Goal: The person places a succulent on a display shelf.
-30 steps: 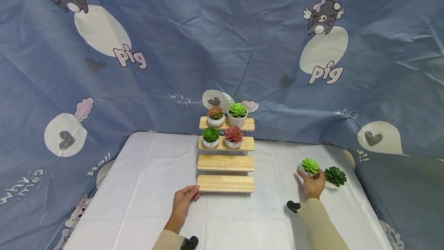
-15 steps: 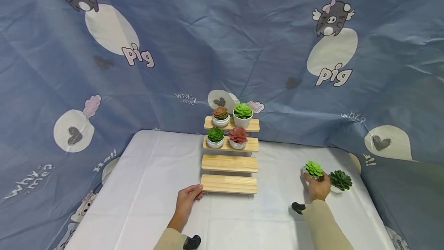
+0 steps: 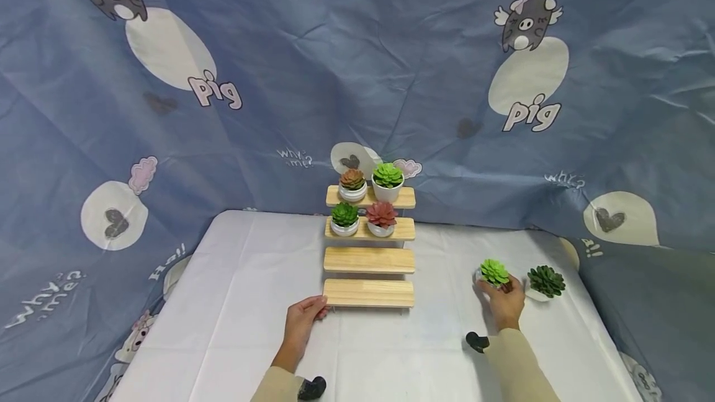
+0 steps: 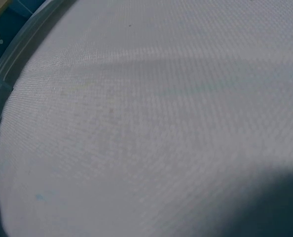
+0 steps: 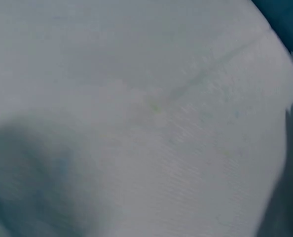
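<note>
In the head view my right hand (image 3: 506, 308) grips the white pot of a small bright green potted succulent (image 3: 494, 272) between thumb and fingers, on the right side of the table. Just right of this hand, a dark green potted succulent (image 3: 546, 281) leans in its white pot. My left hand (image 3: 301, 322) holds the left end of the lowest board of a tiered wooden plant stand (image 3: 368, 293), thumb at the board's corner. On its upper two boards stand a brown succulent (image 3: 352, 180), a light green one (image 3: 388, 175), a green one (image 3: 344, 214) and a red one (image 3: 382, 214).
A white cloth (image 3: 234, 290) covers the table. Blue patterned fabric (image 3: 313, 79) hangs behind and along both sides. The left wrist view shows mostly white cloth (image 4: 146, 118), and the right wrist view shows blurred cloth (image 5: 161, 138) with dark shadows.
My right hand has shifted slightly left with the bright green succulent, widening the gap to the dark green one. My left hand stays at the stand. The head view has swayed a little.
</note>
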### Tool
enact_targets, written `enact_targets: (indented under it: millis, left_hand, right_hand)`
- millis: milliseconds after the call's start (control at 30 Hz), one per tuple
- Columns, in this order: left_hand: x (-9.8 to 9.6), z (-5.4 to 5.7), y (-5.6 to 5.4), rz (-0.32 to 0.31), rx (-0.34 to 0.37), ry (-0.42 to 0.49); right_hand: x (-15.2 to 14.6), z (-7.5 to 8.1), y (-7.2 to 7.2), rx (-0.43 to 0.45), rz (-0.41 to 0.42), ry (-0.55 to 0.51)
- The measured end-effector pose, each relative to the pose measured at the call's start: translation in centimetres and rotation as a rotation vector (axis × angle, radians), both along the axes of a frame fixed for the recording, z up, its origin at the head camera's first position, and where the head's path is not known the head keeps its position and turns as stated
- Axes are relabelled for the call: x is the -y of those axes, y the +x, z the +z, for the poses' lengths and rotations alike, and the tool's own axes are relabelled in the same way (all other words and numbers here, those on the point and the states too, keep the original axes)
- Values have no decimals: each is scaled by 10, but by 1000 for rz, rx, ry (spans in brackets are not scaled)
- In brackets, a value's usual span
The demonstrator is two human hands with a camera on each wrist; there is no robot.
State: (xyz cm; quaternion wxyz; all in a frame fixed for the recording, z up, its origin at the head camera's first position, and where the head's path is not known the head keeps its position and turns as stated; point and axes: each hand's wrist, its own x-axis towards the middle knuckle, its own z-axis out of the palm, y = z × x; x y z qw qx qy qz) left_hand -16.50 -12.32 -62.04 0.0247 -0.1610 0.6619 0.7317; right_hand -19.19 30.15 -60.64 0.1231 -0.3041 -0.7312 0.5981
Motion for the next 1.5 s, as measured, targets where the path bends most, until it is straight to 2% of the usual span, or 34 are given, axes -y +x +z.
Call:
enact_targets:
  millis: [367,633,800,1133,1500]
  left_hand:
    - [-2,-1,-4,3,-3,68]
    - [-3,0,-4,-7,-9,58]
    - [-3,1,-4,2,-16,56]
    - [-3,1,-3,1,-14,57]
    - [0,0,-2,8,-22,43]
  right_hand:
    - [9,8,4,-5,98,12]
    - [24,20,6,-88,118,-63]
    - [34,32,9,-102,165,-68]
    - [53,49,12,-87,296,-51]
    - [78,59,10,-123,363,-10]
